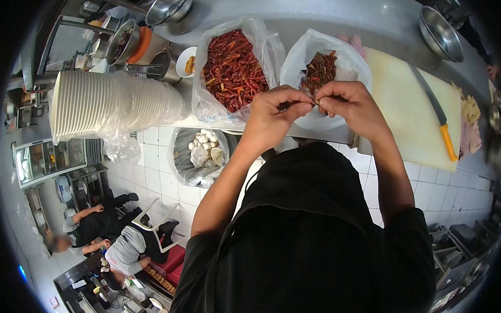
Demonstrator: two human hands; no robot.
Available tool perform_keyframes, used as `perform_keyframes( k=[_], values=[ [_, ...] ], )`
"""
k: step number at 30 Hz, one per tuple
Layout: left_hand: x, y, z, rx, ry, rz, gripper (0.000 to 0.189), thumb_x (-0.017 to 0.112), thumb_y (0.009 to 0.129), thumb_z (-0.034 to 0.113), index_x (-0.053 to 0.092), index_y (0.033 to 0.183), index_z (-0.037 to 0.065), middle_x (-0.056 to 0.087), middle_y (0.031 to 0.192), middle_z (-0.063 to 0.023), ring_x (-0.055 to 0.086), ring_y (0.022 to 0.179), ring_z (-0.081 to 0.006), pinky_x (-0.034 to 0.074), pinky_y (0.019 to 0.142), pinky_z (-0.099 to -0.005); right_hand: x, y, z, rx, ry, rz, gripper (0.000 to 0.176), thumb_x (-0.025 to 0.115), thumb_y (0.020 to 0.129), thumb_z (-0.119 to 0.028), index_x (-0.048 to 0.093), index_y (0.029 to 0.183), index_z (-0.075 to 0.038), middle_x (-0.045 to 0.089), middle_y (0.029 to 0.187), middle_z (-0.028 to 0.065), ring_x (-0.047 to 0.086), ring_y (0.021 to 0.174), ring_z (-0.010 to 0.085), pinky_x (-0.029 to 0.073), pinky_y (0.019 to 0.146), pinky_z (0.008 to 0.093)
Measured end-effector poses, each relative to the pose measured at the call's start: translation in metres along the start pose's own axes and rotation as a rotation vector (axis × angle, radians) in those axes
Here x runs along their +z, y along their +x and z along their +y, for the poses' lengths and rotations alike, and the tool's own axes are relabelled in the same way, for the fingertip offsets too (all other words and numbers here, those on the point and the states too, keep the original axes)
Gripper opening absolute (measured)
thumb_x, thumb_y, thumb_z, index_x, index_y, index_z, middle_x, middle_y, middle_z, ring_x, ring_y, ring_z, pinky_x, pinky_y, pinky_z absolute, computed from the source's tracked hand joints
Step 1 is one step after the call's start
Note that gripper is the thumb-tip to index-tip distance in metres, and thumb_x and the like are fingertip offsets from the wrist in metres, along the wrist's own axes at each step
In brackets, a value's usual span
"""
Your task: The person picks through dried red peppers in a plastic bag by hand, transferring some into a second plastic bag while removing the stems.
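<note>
Over a white bag-lined bowl (361, 72), my left hand (274, 113) and my right hand (356, 105) meet fingertip to fingertip. Both are closed in a pinch on a small dried chili (315, 102), mostly hidden by the fingers. Inside that bowl lies a pile of dark red dried chili pieces (322, 68). To the left, close beside my left hand, a clear plastic bag (271, 47) stands open, full of whole dried red chilies (231, 67).
A cutting board (396, 101) bears a yellow-handled knife (437, 102) at right. Stacked containers (92, 104) stand left. Below the counter edge is a lined bin (181, 165) with white mushroom-like pieces. Metal bowls (168, 7) sit behind; two people are at lower left.
</note>
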State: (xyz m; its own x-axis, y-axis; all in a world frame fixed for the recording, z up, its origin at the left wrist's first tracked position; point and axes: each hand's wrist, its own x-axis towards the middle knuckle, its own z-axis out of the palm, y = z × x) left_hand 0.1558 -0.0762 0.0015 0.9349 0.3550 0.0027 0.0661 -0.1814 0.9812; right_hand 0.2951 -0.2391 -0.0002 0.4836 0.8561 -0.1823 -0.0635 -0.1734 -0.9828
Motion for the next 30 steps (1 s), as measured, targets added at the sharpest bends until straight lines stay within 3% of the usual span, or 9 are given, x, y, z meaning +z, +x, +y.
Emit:
perform_keyframes(
  k=[4,10,15,19,21,22,26,29,30],
  values=[
    [-0.024,0.001,-0.011,-0.035,0.096,0.095,0.009,0.075,0.084,0.002,0.074,0.093,-0.001,0.072,0.089,-0.0096,0.065,0.078,-0.0145,0.051,0.075,-0.0276,0.0,0.004,0.007,-0.001,-0.025,0.145,0.012,0.063,0.093,-0.007,0.07,0.101,0.0,0.067,0.081,0.0034,0.059,0.073,0.0093,0.048,0.069,0.025],
    [-0.087,0.033,-0.061,0.312,0.664,0.488,0.013,0.075,0.082,0.005,0.076,0.095,0.001,0.073,0.096,-0.013,0.069,0.085,-0.0234,0.053,0.08,-0.033,0.006,0.012,0.014,-0.16,0.046,0.471,0.014,0.066,0.092,-0.005,0.07,0.103,0.004,0.069,0.082,0.0041,0.06,0.073,0.0084,0.048,0.069,0.0229],
    [-0.128,-0.001,-0.018,0.304,0.56,0.721,0.015,0.074,0.084,0.005,0.075,0.098,0.002,0.071,0.11,-0.0143,0.068,0.1,-0.0237,0.052,0.088,-0.0325,0.042,0.021,-0.017,-0.393,0.096,0.647,0.013,0.069,0.09,-0.001,0.07,0.102,0.003,0.07,0.084,0.004,0.062,0.074,0.0074,0.049,0.071,0.0212],
    [-0.138,-0.044,0.059,0.412,0.402,0.912,0.018,0.069,0.091,0.0,0.072,0.109,-0.001,0.071,0.113,-0.0123,0.065,0.103,-0.0167,0.051,0.091,-0.0296,0.122,0.036,-0.027,-0.585,0.181,0.458,0.007,0.067,0.091,-0.002,0.069,0.098,0.0,0.068,0.085,0.0043,0.062,0.075,0.0074,0.051,0.069,0.0241],
    [-0.13,-0.05,0.087,0.533,0.298,0.99,0.02,0.067,0.092,-0.003,0.069,0.112,-0.004,0.07,0.113,-0.014,0.065,0.103,-0.0178,0.051,0.092,-0.0286,0.186,0.059,-0.002,-0.877,0.114,0.217,0.015,0.062,0.088,0.003,0.066,0.102,0.0,0.067,0.097,0.0112,0.066,0.086,0.0208,0.052,0.073,0.0306],
    [-0.128,-0.05,0.092,0.563,0.322,0.973,0.02,0.067,0.092,-0.003,0.069,0.112,-0.005,0.07,0.113,-0.0145,0.065,0.104,-0.0179,0.051,0.092,-0.0284,0.211,0.076,0.01,-0.852,-0.183,-0.112,0.02,0.066,0.082,0.001,0.064,0.102,0.002,0.065,0.098,0.0169,0.066,0.085,0.0308,0.053,0.073,0.0369],
    [-0.128,-0.049,0.079,0.495,0.378,0.916,0.022,0.065,0.094,0.0,0.069,0.115,-0.005,0.071,0.112,-0.0138,0.066,0.101,-0.0169,0.052,0.091,-0.0277,0.252,0.074,0.025,-0.5,-0.654,-0.536,0.013,0.067,0.08,-0.009,0.066,0.088,0.001,0.066,0.089,0.0173,0.065,0.086,0.0385,0.053,0.077,0.047],
    [-0.131,-0.069,0.047,0.338,0.358,0.891,0.022,0.065,0.095,0.003,0.07,0.116,-0.003,0.072,0.11,-0.0124,0.066,0.102,-0.0168,0.051,0.093,-0.0282,0.185,0.059,0.028,-0.642,-0.673,-0.326,0.006,0.065,0.074,-0.005,0.062,0.077,0.0,0.064,0.083,0.0158,0.065,0.084,0.0366,0.052,0.076,0.0466],
    [-0.131,-0.077,0.036,0.249,0.351,0.873,0.022,0.065,0.095,0.002,0.07,0.115,-0.003,0.072,0.11,-0.012,0.066,0.102,-0.0166,0.05,0.094,-0.0282,0.15,0.046,0.01,-0.47,-0.681,-0.182,0.005,0.064,0.075,-0.003,0.065,0.079,0.0,0.063,0.081,0.0153,0.064,0.083,0.0354,0.052,0.075,0.0446]
  ],
)
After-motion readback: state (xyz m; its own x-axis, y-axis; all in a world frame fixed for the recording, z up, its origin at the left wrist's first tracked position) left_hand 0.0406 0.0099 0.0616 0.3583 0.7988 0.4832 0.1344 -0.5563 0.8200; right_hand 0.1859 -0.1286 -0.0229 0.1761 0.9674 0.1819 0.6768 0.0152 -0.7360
